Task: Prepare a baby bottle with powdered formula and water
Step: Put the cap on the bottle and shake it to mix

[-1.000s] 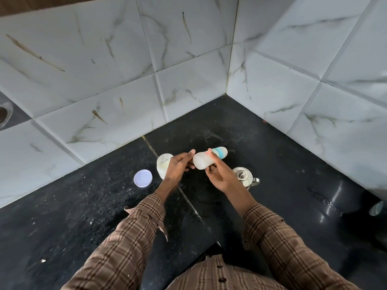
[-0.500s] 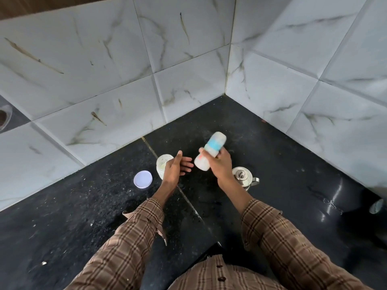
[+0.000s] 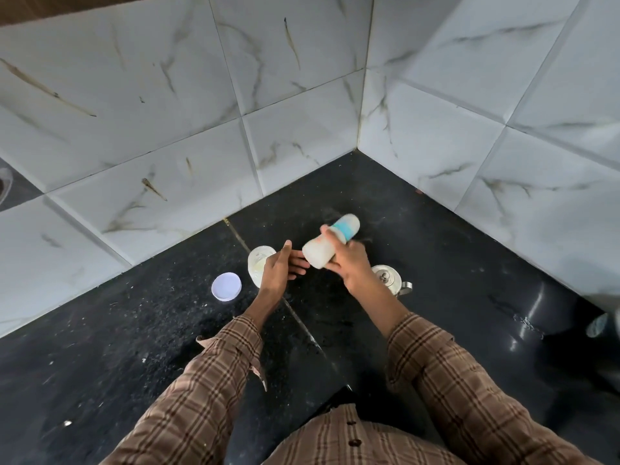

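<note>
While it is gripped around its middle by the right hand (image 3: 349,263), the baby bottle (image 3: 330,241) hangs in the air above the black counter (image 3: 453,263), tilted with its capped end pointing up and away toward the tiled corner and its base pointing down toward the person's left. Its body looks cloudy white inside, and a blue band sits just below the pale cap; the outline is a little blurred. Just beside the bottle's base, the left hand (image 3: 280,268) is spread open with the fingers loosely extended toward it, holding nothing, and whether the fingertips touch the base is hard to tell. Behind the left hand, an open white container (image 3: 258,261) stands on the counter, partly hidden by that hand, and its round white lid (image 3: 226,286) lies flat a little to the left, apart from it. Near the right wrist, a small steel vessel (image 3: 389,280) with a knobbed lid rests on the counter. Both forearms wear brown checked sleeves (image 3: 453,380), and marbled white wall tiles (image 3: 167,129) meet in a corner beyond.
</note>
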